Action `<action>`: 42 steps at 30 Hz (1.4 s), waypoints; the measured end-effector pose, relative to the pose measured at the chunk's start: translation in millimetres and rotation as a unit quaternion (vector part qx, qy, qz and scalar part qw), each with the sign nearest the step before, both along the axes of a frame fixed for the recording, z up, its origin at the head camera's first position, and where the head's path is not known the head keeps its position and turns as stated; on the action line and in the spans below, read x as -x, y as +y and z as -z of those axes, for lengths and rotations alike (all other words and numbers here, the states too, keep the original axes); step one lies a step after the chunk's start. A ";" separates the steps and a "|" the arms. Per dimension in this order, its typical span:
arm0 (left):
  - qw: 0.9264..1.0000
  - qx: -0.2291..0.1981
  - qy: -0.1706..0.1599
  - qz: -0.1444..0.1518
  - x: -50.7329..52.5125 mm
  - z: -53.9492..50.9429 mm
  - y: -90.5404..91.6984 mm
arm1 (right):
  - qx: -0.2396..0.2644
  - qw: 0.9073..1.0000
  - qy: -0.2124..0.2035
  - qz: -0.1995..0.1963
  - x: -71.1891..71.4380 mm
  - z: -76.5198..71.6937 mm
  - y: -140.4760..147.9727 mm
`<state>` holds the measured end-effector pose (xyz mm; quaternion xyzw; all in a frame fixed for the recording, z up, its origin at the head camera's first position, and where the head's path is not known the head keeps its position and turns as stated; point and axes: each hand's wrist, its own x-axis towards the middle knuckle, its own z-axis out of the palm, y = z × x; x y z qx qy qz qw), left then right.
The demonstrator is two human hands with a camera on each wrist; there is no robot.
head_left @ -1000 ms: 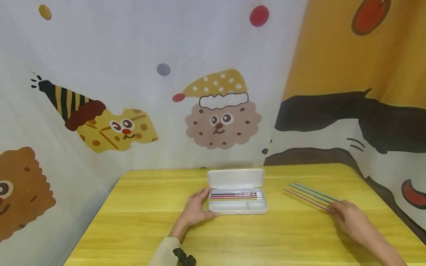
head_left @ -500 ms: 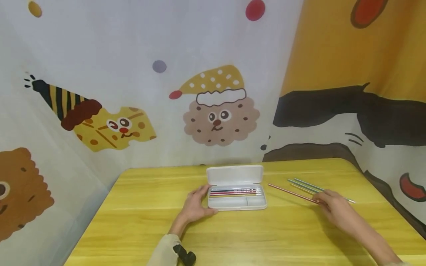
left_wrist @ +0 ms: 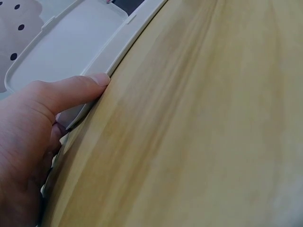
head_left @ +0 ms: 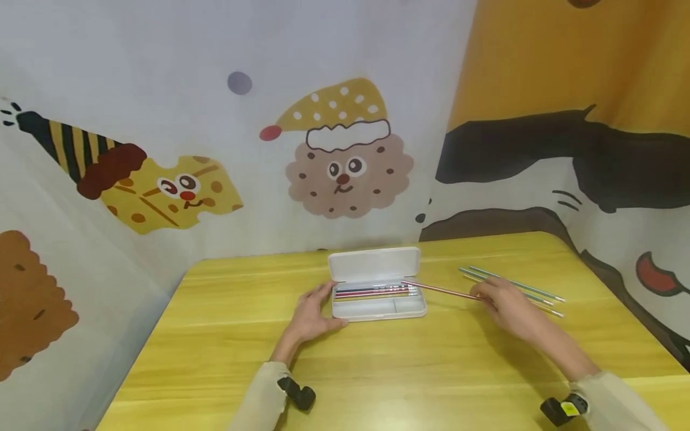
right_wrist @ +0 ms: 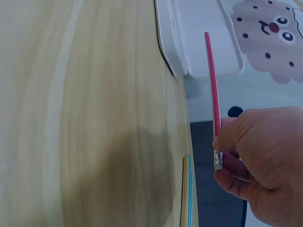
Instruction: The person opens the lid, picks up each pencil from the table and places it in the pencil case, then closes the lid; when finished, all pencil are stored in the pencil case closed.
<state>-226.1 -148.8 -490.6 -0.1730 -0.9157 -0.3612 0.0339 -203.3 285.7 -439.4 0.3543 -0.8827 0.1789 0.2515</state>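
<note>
A white pencil case (head_left: pixel 362 309) lies with its lid (head_left: pixel 374 264) raised, several pencils (head_left: pixel 372 294) in its back compartment. At its left end, my left hand (head_left: pixel 311 314) holds the case, thumb at the front corner and fingers toward the back. The left wrist view has the thumb (left_wrist: pixel 75 92) pressed on the case's edge. My right hand (head_left: pixel 509 308) pinches a red pencil (head_left: pixel 444 290) near its eraser end. The pencil's far tip reaches over the case's right side. In the right wrist view the red pencil (right_wrist: pixel 213 85) points away from the fingers, toward the lid.
Two blue pencils (head_left: pixel 539 291) and a yellow pencil (head_left: pixel 547 309) lie on the yellow wood-grain table (head_left: pixel 409 365), partly beneath my right hand. A curtain (head_left: pixel 259 197) with cartoon prints hangs behind the table's back edge.
My right hand has moved left, leaving the blue and yellow pencils on the table and bringing the red one to the case. My left hand stays on the case. The head view has tilted down.
</note>
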 end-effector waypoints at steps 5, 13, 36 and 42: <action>1.000 0.003 -0.001 -0.002 -0.6 -0.4 -3.5 | -0.002 1.000 -0.013 -0.015 4.4 -3.1 -16.2; 1.000 0.016 -0.007 -0.005 6.7 -1.9 -2.5 | -0.007 0.999 -0.034 -0.019 17.2 -10.6 -38.8; 1.000 0.016 -0.019 -0.008 2.9 -0.6 -0.5 | -0.026 0.996 -0.057 -0.058 34.8 -17.9 -71.1; 1.000 0.008 -0.017 -0.006 1.4 0.2 -0.4 | -0.033 0.995 -0.070 -0.055 37.1 -22.1 -78.4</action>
